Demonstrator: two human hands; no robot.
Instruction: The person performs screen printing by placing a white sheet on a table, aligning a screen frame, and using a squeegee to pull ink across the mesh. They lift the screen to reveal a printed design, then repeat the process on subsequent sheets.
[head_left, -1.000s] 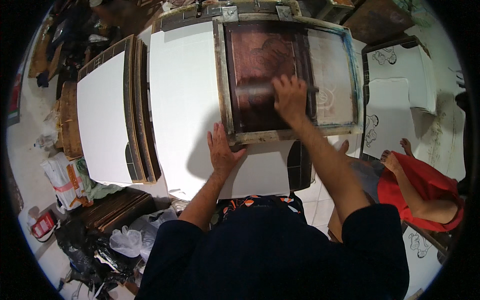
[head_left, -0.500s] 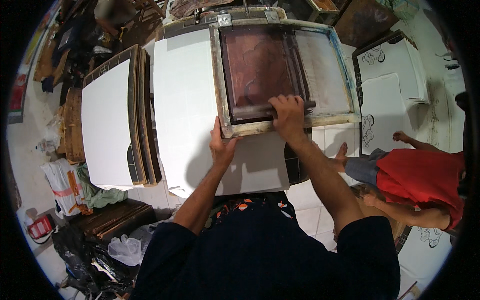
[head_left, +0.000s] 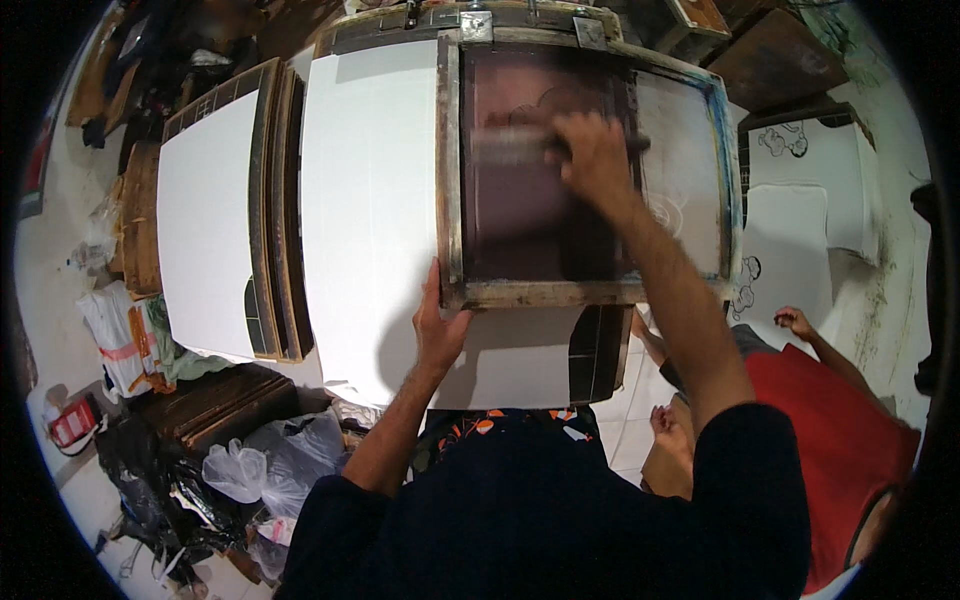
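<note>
A wooden screen-printing frame [head_left: 560,294] with a dark purplish mesh panel [head_left: 525,225] lies over white sheet material [head_left: 370,200] on a board. My right hand [head_left: 592,150], slightly smeared by motion, is closed around a squeegee [head_left: 505,147], which crosses the mesh in its upper half. The squeegee's left part is blurred. At the frame's near left corner, my left hand [head_left: 440,325] rests against the wood. Its fingers stretch up along the side and the thumb is apart, below the near edge. Metal hinge clamps [head_left: 477,28] sit at the frame's far edge.
Another white-covered board [head_left: 208,230] stands to the left. On the right are white sheets [head_left: 790,225] with black line drawings, and a person in a red top [head_left: 810,440] close to my right arm. Plastic bags [head_left: 270,455] lie at lower left.
My right hand has pushed the squeegee from the near end of the mesh toward its far half. My left hand stays at the frame's corner. The person in red has come nearer.
</note>
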